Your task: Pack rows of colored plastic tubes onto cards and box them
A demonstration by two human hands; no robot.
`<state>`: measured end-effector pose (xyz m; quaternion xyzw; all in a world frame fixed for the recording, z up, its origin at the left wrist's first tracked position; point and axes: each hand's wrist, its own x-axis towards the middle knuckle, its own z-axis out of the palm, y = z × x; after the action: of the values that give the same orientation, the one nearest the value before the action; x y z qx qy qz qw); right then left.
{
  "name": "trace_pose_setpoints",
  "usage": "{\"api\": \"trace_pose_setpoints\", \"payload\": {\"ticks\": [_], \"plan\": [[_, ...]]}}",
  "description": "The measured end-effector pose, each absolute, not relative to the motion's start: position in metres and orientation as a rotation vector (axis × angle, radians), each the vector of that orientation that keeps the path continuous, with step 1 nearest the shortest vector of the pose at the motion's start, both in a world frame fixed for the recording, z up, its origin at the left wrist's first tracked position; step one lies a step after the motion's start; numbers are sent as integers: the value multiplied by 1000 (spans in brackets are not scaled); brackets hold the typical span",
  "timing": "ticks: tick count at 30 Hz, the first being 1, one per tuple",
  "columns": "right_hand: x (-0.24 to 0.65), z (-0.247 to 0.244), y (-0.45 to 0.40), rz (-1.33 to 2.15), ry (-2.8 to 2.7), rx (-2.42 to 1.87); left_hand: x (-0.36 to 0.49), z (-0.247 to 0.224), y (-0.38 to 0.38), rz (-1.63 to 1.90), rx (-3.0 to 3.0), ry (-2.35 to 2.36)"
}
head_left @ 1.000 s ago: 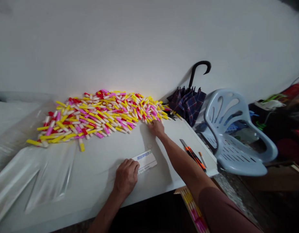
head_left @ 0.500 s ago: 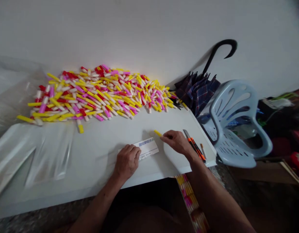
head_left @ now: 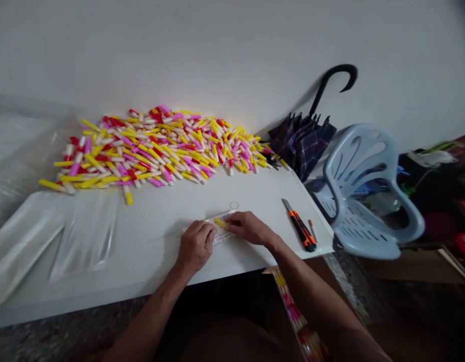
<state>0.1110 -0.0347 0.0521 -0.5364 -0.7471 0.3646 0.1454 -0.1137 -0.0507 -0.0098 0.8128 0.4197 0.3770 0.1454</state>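
A white card with blue print [head_left: 219, 240] lies flat near the table's front edge. My left hand [head_left: 197, 245], fingers curled together, holds the card's left end against the tabletop. Pinched in my right hand [head_left: 247, 227] is a small yellow tube [head_left: 219, 222], held over the card's printed face. Part of the card is covered by both hands. A thin ring, like a rubber band [head_left: 234, 205], lies just beyond the card. Behind is a large heap of yellow, pink, red and white tubes [head_left: 160, 151].
An orange and black utility knife [head_left: 301, 226], blade out, lies at the right beside a cigarette [head_left: 312, 229]. Clear plastic bags [head_left: 85, 236] cover the left side. A plaid umbrella [head_left: 302, 143] and a light blue chair [head_left: 363, 201] stand past the right edge. Below is a box of tubes [head_left: 291, 306].
My right hand has moved left, bringing the yellow tube from beside the card to above it. The thin ring now shows. My left hand stays on the card, and the view has shifted slightly.
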Motion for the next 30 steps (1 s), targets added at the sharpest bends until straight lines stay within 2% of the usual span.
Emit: {"api": "trace_pose_setpoints", "payload": {"ticks": [3, 13, 21, 27, 30], "plan": [[120, 44, -43, 1246, -1924, -1474, -114, -10, -51, 1090, 2330, 1208], [128, 47, -49, 1171, -2156, -1377, -113, -11, -51, 1096, 2329, 1207], [122, 13, -51, 1430, -1686, -1321, -113, -8, -50, 1050, 2351, 1245], [119, 12, -55, 1260, -1681, -1322, -115, 0, -43, 982, 2327, 1229], [112, 17, -54, 1417, -1629, -1231, -117, 1, -41, 990, 2308, 1226]]}}
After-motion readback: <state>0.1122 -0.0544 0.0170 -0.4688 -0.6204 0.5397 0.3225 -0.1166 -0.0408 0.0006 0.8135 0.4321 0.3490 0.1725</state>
